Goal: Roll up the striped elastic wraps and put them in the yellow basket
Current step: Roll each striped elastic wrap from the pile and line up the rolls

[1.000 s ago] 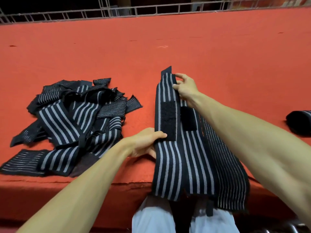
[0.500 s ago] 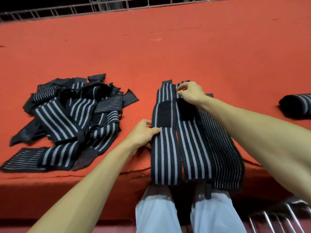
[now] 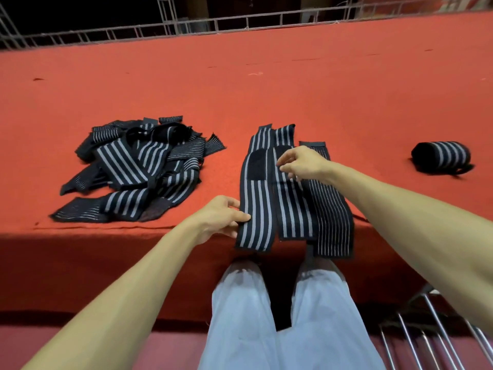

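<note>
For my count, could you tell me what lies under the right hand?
The middle wrap and its black patch show; the right hand hides the rest there.

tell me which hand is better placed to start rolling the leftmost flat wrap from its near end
Left, probably. The left hand pinches the leftmost wrap at its edge, close to its near end. The right hand is farther up, over the middle wrap, fingers loose, gripping nothing.

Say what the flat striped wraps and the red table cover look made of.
Flat black wraps with grey stripes: woven elastic fabric, matte, apparently; fine ribbing shows and the ends drape over the edge. Red table cover: likely felt or short-pile carpet; dull, fuzzy, lint-specked.
</note>
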The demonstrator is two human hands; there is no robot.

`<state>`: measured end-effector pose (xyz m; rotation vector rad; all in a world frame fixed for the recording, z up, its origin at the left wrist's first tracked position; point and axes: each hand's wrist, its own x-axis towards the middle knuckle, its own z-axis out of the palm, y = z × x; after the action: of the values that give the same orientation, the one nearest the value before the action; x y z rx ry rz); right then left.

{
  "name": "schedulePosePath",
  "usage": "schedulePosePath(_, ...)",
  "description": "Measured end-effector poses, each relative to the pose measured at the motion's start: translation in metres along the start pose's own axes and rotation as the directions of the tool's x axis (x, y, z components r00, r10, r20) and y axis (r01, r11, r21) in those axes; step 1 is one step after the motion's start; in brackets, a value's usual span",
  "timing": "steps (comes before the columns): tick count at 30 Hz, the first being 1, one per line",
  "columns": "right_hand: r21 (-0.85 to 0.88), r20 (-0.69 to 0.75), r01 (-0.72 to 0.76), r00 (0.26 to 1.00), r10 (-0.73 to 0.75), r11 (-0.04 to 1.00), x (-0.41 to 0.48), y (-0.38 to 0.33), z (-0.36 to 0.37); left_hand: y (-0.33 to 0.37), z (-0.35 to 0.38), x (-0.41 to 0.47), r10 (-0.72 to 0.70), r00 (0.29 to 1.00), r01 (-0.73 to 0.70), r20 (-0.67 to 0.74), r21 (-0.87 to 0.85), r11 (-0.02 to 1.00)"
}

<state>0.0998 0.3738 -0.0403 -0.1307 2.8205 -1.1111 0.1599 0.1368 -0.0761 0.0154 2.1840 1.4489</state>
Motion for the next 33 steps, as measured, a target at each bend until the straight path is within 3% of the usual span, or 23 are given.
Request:
schedulePosePath(4, 0.007, 0.016, 0.024, 1.0, -0.024, 1.0, -0.013, -0.009, 0.003, -0.003, 0.012, -0.008, 0.034, 0.994, -0.035, -0.108, -0.007, 0.999)
schedulePosePath(6, -0.009, 0.02, 0.029, 0.999, -0.028, 1.0, -0.017, -0.014, 0.005, -0.007, 0.013, -0.007, 0.128, 0.971, -0.077, -0.201, 0.243, 0.967)
schedulePosePath(8, -0.011, 0.021, 0.029, 0.999, -0.029, 1.0, -0.02, -0.021, 0.009, -0.008, 0.013, -0.007, 0.237, 0.933, -0.075, -0.27, 0.497, 0.864)
schedulePosePath(12, -0.003, 0.032, 0.045, 0.998, -0.045, 0.999, -0.016, -0.037, 0.024, -0.009, 0.006, -0.007, 0.297, 0.898, -0.008, -0.326, 0.662, 0.75)
schedulePosePath(21, 0.029, 0.063, 0.123, 0.99, -0.125, 0.992, 0.039, -0.092, 0.072, -0.019, -0.084, -0.006, 0.381, 0.832, -0.114, -0.403, 0.548, 0.828)
schedulePosePath(24, 0.06, 0.088, 0.15, 0.984, -0.154, 0.987, 0.061, -0.109, 0.091, -0.028, -0.119, -0.008, 0.455, 0.765, -0.166, -0.456, 0.544, 0.823)
schedulePosePath(28, 0.094, 0.099, 0.165, 0.98, -0.174, 0.982, 0.089, -0.129, 0.119, -0.043, -0.166, -0.002, 0.508, 0.622, -0.176, -0.595, 0.526, 0.832)
schedulePosePath(31, 0.083, 0.048, 0.206, 0.976, -0.211, 0.975, 0.109, -0.139, 0.138, -0.057, -0.198, 0.009, 0.404, 0.521, -0.074, -0.752, 0.432, 0.899)
schedulePosePath(33, 0.045, 0.005, 0.248, 0.969, -0.249, 0.968, 0.119, -0.145, 0.149, -0.069, -0.215, 0.02, 0.232, 0.511, 0.013, -0.827, 0.278, 0.961)
